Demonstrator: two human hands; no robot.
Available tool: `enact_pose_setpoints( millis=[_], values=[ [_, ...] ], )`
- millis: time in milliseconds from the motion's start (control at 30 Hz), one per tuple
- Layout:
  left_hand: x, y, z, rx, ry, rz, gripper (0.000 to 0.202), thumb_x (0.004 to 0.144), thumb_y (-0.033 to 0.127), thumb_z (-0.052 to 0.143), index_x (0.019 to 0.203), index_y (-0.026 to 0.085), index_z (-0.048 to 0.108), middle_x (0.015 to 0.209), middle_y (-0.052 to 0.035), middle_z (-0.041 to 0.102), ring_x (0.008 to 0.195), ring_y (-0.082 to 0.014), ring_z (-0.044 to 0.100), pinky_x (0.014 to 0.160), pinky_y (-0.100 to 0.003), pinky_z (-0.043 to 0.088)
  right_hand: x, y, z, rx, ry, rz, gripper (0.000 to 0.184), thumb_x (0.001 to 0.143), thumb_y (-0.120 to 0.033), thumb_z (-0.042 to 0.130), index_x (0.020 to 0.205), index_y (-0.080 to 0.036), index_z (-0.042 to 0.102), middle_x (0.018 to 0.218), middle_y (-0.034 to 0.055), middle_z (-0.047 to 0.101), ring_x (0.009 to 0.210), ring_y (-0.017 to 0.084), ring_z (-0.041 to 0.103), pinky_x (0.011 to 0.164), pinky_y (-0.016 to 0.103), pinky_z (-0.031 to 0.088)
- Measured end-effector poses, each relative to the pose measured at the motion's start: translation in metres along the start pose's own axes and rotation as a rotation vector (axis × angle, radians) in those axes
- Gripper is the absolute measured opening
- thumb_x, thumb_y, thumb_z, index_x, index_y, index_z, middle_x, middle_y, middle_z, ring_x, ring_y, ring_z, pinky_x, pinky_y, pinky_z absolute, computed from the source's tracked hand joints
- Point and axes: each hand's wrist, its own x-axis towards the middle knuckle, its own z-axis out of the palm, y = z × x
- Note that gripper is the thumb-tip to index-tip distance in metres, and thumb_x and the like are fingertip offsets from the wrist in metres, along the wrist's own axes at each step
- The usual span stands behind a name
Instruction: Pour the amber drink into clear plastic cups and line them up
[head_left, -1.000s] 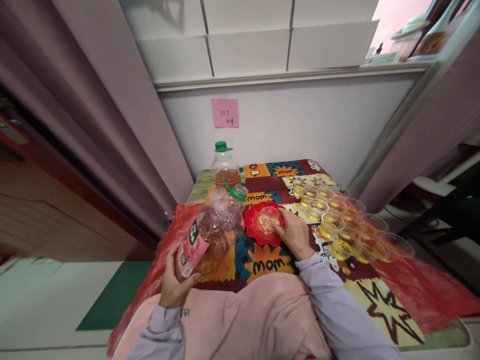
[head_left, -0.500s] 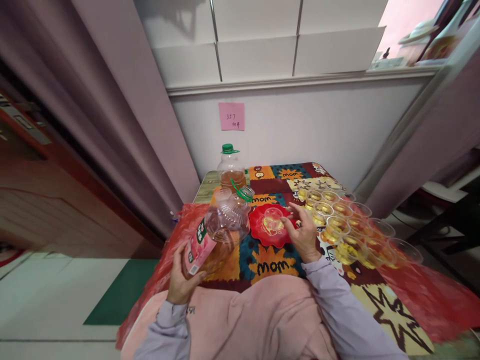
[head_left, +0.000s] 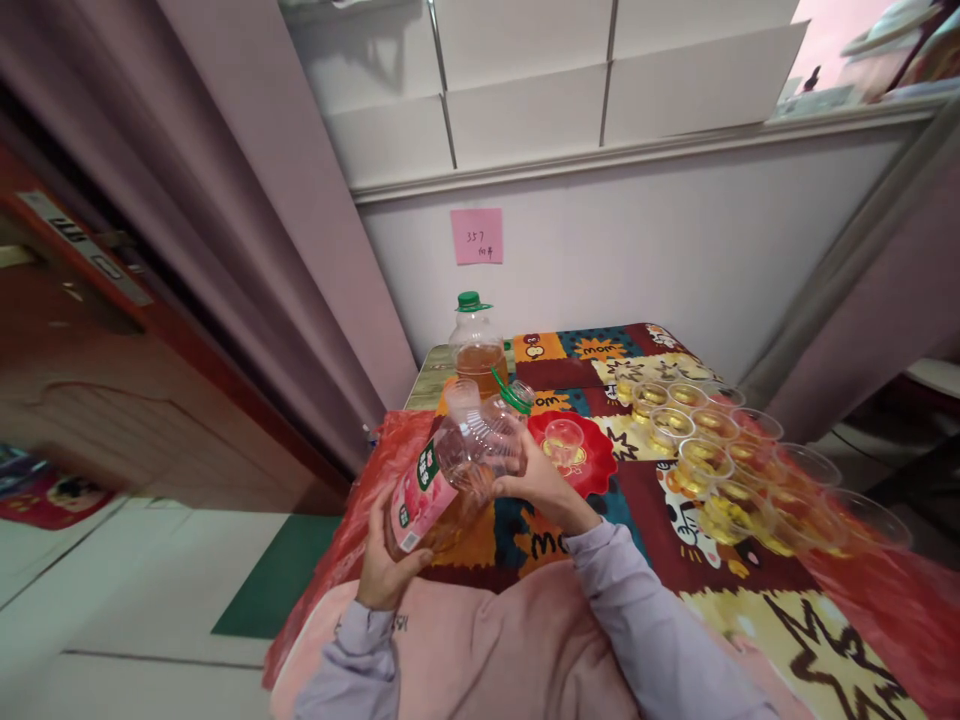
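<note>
A large clear juice bottle point(head_left: 431, 490) with a pink and green label is tilted toward the right, amber liquid along its lower side. My left hand point(head_left: 390, 560) is closed around its base. My right hand point(head_left: 536, 475) grips it near the shoulder, its fingers partly hidden by the bottle. The mouth is uncapped, with a green ring point(head_left: 516, 396) and strap on the neck. Just beyond my right hand lies a red scalloped plate point(head_left: 600, 462), and a clear plastic cup point(head_left: 562, 440) stands on it.
Several clear cups point(head_left: 705, 460) of yellow liquid stand grouped on the right side of the patterned tablecloth point(head_left: 637, 500). A second bottle point(head_left: 480, 345) with a green cap stands upright at the back. Red plastic sheeting point(head_left: 337, 530) hangs over the left edge.
My right hand has moved left from beside the cup on the red plate and taken hold of the bottle's upper part. The view has shifted slightly.
</note>
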Motion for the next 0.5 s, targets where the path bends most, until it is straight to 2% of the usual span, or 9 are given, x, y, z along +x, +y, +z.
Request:
enact_pose_setpoints(
  millis=[100, 167, 267, 400, 500],
  values=[
    [0.000, -0.006, -0.003, 0.001, 0.022, -0.038, 0.132, 0.048, 0.060, 0.104, 0.160, 0.026, 0.042, 0.168, -0.0235, 0.045, 0.160, -0.0499, 0.039, 0.131, -0.065, 0.028, -0.001, 0.008, -0.004, 0.021, 0.018, 0.013, 0.144, 0.045, -0.037, 0.113, 0.167, -0.037, 0.037, 0.162, 0.0175, 0.051, 0.125, 0.032, 0.072, 0.102, 0.049, 0.062],
    [0.001, -0.009, -0.006, 0.000, 0.012, -0.089, 0.148, 0.041, 0.064, 0.106, 0.166, 0.028, 0.034, 0.173, -0.0240, 0.038, 0.164, -0.0514, 0.032, 0.133, -0.067, 0.023, -0.002, 0.008, -0.006, 0.038, 0.015, 0.006, 0.144, 0.046, -0.037, 0.113, 0.168, -0.039, 0.035, 0.158, 0.0160, 0.055, 0.123, 0.031, 0.072, 0.100, 0.047, 0.063],
    [0.002, -0.010, -0.009, 0.003, -0.047, -0.135, 0.155, 0.037, 0.061, 0.108, 0.168, 0.030, 0.032, 0.178, -0.0232, 0.032, 0.166, -0.0519, 0.026, 0.133, -0.068, 0.022, -0.002, 0.009, -0.008, 0.071, 0.026, -0.011, 0.138, 0.053, -0.039, 0.111, 0.168, -0.038, 0.035, 0.150, 0.0130, 0.061, 0.115, 0.027, 0.074, 0.098, 0.044, 0.063],
    [0.002, -0.005, -0.006, -0.005, -0.129, -0.196, 0.153, 0.040, 0.043, 0.110, 0.169, 0.030, 0.028, 0.174, -0.0231, 0.040, 0.161, -0.0530, 0.035, 0.129, -0.071, 0.029, -0.003, 0.013, -0.011, 0.082, 0.073, -0.017, 0.129, 0.056, -0.042, 0.109, 0.164, -0.034, 0.039, 0.143, 0.0115, 0.063, 0.112, 0.025, 0.075, 0.100, 0.045, 0.062],
    [0.001, -0.002, -0.002, -0.004, -0.135, -0.201, 0.152, 0.040, 0.032, 0.109, 0.169, 0.030, 0.028, 0.171, -0.0233, 0.045, 0.158, -0.0531, 0.042, 0.127, -0.071, 0.035, -0.005, 0.017, -0.012, 0.110, 0.076, -0.040, 0.124, 0.059, -0.046, 0.108, 0.162, -0.034, 0.040, 0.142, 0.0110, 0.064, 0.114, 0.026, 0.075, 0.099, 0.046, 0.062]
  ],
)
